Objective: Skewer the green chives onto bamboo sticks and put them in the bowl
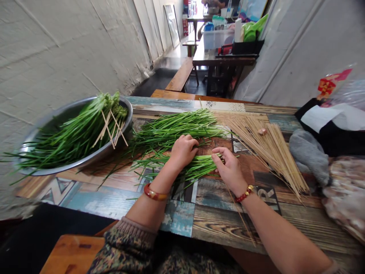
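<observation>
Green garlic chives lie in a small bunch [199, 167] on the table in front of me. My left hand [184, 150] rests over this bunch with its fingers curled round the stalks. At the pale cut ends, my right hand [228, 167] is closed in a pinch. A thin bamboo skewer [242, 215] runs from under my right hand toward the table's front edge; its upper end is hidden at the fingers. Just behind my hands is a larger pile of loose chives [182, 123]. To the right, many bamboo skewers [273, 152] are fanned out.
A metal basin [129, 114] at the left holds chives with skewers through their stalk ends. On the right are a grey cloth-like bundle [309, 154], a filled clear plastic bag [345, 190] and a black container [327, 137]. Behind stand a bench [181, 74] and another table [222, 61].
</observation>
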The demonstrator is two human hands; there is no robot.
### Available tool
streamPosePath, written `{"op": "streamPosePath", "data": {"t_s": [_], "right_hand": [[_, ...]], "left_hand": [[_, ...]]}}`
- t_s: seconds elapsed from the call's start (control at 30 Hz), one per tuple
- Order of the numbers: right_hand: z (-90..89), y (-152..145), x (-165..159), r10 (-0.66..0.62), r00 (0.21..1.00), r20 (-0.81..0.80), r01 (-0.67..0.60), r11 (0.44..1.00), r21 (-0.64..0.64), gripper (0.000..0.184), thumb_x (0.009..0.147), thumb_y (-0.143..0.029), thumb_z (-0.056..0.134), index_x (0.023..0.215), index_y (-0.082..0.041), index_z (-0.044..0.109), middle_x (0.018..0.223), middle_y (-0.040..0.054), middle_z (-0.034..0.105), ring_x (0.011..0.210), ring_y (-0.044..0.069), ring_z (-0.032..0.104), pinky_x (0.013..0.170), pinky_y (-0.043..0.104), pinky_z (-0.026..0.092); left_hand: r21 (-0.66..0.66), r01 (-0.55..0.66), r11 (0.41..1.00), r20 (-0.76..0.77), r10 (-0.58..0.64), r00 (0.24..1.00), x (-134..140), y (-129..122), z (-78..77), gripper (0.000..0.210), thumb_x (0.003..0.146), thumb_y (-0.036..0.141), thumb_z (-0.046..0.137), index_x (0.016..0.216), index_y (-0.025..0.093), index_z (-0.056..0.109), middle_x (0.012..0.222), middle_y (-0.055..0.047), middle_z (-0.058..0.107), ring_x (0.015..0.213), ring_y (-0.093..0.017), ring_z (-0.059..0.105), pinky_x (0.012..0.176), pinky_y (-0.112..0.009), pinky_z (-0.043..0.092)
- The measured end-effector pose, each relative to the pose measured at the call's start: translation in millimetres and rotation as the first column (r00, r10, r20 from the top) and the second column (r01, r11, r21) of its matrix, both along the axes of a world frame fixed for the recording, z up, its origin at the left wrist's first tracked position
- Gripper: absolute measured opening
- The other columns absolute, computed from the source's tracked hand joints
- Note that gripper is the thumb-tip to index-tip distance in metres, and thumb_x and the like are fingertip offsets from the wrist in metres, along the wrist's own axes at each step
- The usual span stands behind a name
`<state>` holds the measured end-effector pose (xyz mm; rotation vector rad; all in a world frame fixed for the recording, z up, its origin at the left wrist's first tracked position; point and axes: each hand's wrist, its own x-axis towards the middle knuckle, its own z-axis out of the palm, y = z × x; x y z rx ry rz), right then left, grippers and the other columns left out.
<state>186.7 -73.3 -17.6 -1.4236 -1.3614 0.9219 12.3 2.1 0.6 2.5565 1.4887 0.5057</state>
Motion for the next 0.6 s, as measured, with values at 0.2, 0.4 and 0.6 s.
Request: {"op": "streamPosePath", "data": {"t_s": [0.2, 0.4, 0.6], "right_hand": [[1.8, -1.0, -0.6, 0.002, 1.0, -0.005, -0.002, 1.0, 0.006, 0.027, 0.085, -0.04, 0.053, 0.1, -0.019, 0.058, 0.086, 0.0035, 0.063, 0.058, 0.012, 0.057, 0.044, 0.023, 0.051], [3.1, -0.8, -1.0, -0.002, 1.0, -0.024, 0.001, 1.0, -0.015, 0.026, 0.084, -0.04, 0.053, 0.099, -0.019, 0.056, 0.086, 0.0031, 0.061, 0.059, 0.013, 0.057, 0.042, 0.023, 0.052], [2.2, -0.2, -0.3, -0.001, 1.0, 0.016, 0.001, 1.0, 0.001, 0.024, 0.085, -0.038, 0.052, 0.1, -0.019, 0.056, 0.081, 0.0016, 0.06, 0.054, 0.011, 0.055, 0.044, 0.023, 0.049]], "left_hand": [[0.059, -0.065, 0.996, -0.009, 0.065, 0.998, 0.6, -1.3, 4.2, 0.013, 0.076, 0.017, 0.059, 0.088, 0.018, 0.065, 0.093, -0.008, 0.059, 0.089, -0.022, 0.053, 0.079, -0.034, 0.043], [0.022, -0.053, 0.998, -0.085, 0.055, 0.995, 0.6, -1.8, 4.6, 0.011, 0.08, 0.023, 0.058, 0.081, 0.018, 0.067, 0.088, -0.008, 0.06, 0.085, -0.022, 0.053, 0.076, -0.034, 0.042], [0.008, -0.134, 0.991, -0.169, 0.134, 0.977, 1.1, -2.4, 4.8, 0.011, 0.081, 0.022, 0.056, 0.087, 0.018, 0.065, 0.093, -0.007, 0.061, 0.089, -0.022, 0.054, 0.077, -0.033, 0.042]]}}
